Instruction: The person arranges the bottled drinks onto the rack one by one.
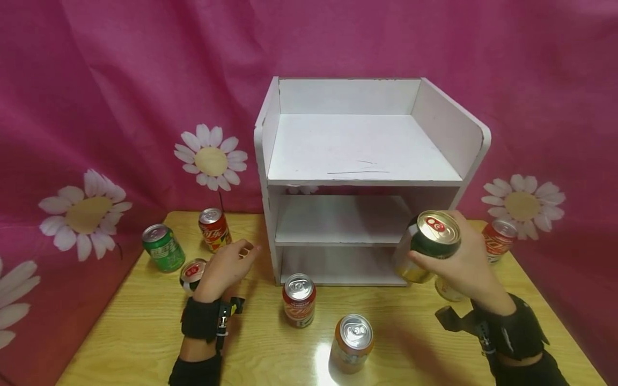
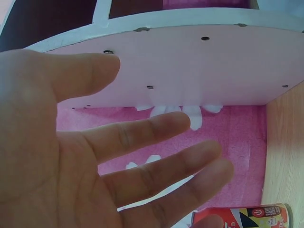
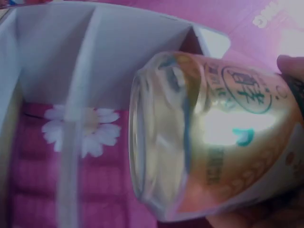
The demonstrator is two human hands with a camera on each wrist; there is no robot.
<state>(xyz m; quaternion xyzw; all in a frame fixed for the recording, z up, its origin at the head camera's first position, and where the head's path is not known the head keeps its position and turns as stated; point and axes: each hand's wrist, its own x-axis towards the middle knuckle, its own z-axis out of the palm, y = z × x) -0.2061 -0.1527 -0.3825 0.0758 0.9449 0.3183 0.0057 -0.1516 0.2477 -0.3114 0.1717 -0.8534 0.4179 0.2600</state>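
Note:
My right hand (image 1: 467, 262) grips a gold-lidded can (image 1: 436, 233) with a dark green upper band and a gold lower part. It is held tilted above the table, in front of the right side of the white shelf unit (image 1: 364, 147). In the right wrist view the can's gold body (image 3: 237, 142) and base point toward the shelves. My left hand (image 1: 227, 271) hovers by the unit's left side, fingers spread and relaxed, holding nothing. Close to it are a red can (image 1: 214, 230) with yellow marks and a can with a red tab (image 1: 193, 273), partly hidden behind the wrist.
On the wooden table stand a green can (image 1: 164, 248) at left, a red can (image 1: 299, 301) before the unit and an orange can (image 1: 352, 343) nearer me. Another red can (image 1: 499, 238) and a partly hidden can (image 1: 448, 289) are by my right hand. A pink curtain (image 1: 159, 64) hangs behind.

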